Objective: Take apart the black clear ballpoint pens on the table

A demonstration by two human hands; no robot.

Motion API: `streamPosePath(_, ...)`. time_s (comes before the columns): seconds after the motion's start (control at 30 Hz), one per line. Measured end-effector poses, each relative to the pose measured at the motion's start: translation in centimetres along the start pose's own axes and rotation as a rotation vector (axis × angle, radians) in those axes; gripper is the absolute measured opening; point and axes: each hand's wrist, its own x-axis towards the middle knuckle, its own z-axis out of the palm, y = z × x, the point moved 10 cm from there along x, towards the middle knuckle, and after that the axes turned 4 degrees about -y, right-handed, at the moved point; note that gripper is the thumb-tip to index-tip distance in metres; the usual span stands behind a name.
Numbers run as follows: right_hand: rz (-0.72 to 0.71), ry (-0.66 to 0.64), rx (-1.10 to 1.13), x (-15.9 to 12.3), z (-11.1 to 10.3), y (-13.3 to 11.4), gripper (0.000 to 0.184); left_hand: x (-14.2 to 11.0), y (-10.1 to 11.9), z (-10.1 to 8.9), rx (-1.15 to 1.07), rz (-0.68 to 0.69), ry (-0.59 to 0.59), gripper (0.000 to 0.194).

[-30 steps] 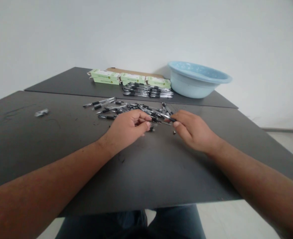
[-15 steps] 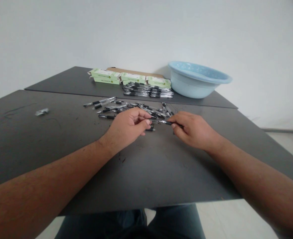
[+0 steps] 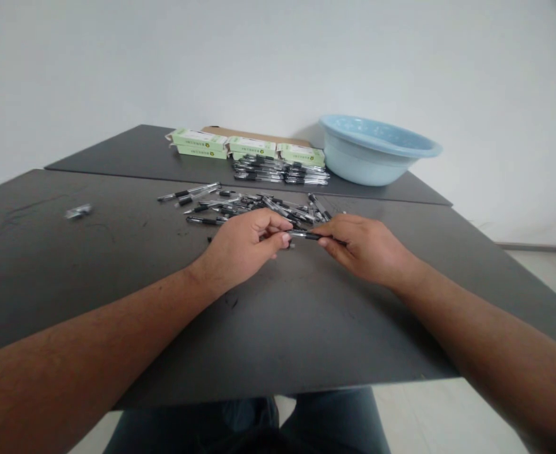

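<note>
Between my two hands lies a black and clear pen (image 3: 304,234), held level above the dark table (image 3: 278,328). My left hand (image 3: 252,243) pinches its left end between thumb and forefinger. Closer to the other end, my right hand (image 3: 360,247) grips the pen's dark part, with a bit of it showing under the palm. A loose heap of similar pens (image 3: 263,205) lies just beyond my hands, and my left hand hides part of it.
Behind the heap are stacked pens (image 3: 259,170) in front of green and white boxes (image 3: 202,145). A light blue basin (image 3: 372,157) stands at the back right. Some small clear pieces (image 3: 78,212) lie on the left, and a white wall rises behind.
My hands have come slightly closer together along the pen. The gap of clear barrel between them has shortened. The heap, boxes and basin stay as they were.
</note>
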Motion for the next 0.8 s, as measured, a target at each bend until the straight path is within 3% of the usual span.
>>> streamPosePath(0.47,-0.053,0.055,0.035,-0.2,-0.1,-0.7,0.022,0.0,0.7,0.1,-0.042,0.011,-0.013,0.014)
streamPosePath(0.8,-0.039,-0.017,0.087,0.1,0.4,-0.9,0.022,-0.4,1.6,0.5,0.158,0.124,-0.027,0.019)
